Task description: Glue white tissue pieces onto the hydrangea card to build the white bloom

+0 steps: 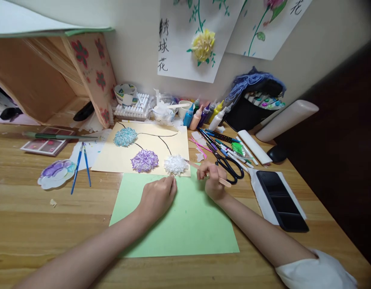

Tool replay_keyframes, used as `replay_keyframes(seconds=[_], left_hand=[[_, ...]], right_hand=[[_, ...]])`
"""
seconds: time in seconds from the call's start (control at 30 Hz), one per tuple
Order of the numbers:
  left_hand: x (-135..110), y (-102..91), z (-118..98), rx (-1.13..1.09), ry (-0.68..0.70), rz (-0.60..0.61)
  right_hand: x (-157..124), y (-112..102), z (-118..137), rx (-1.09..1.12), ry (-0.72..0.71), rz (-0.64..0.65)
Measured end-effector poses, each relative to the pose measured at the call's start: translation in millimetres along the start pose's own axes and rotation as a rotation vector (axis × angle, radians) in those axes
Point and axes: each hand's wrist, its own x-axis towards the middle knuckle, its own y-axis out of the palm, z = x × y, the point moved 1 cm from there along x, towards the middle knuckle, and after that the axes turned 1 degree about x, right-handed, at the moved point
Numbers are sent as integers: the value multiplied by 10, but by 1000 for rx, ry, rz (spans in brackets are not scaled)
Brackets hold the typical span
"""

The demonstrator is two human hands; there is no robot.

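White, crimped petals make up the flower (175, 165) we are working on, in the head view; it sits at the near right corner of a cream sheet (108, 159). Taking that flower as the middle of the clock, the purple flower (144, 161) lies at nine, the blue one (125, 137) at ten, and the green paper (185, 224) spreads out at six.

Our step in hand looks to be setting or tidying the white bloom's edge. The next move, we judge, calls for a light, steady stick and little pressure, so the petals are not flattened.

Our right hand (214, 180), at four o'clock, grasps a flat wooden stick (225, 182) between curled fingers, its tip at the flower's three o'clock edge; whether it touches, we cannot tell. Our left hand (158, 196), at seven, has its fingers folded together, fingertips by the lower petals; we cannot tell if they pinch anything. Beyond the right hand, at three, lie black scissors (227, 163).
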Motion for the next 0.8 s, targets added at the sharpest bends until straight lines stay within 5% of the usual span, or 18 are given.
replay_keyframes(seconds=[0.17, 0.5, 0.63, 0.8], left_hand=[[-8, 7, 15, -42, 12, -27], [-10, -5, 8, 0, 48, -50], [-7, 6, 1, 24, 54, -67], [-11, 29, 1, 39, 46, -71]], right_hand=[[212, -15, -13, -95, 51, -69], [1011, 80, -132, -656, -446, 344], [1226, 316, -327, -955, -395, 385], [1325, 540, -468, -997, -356, 305]])
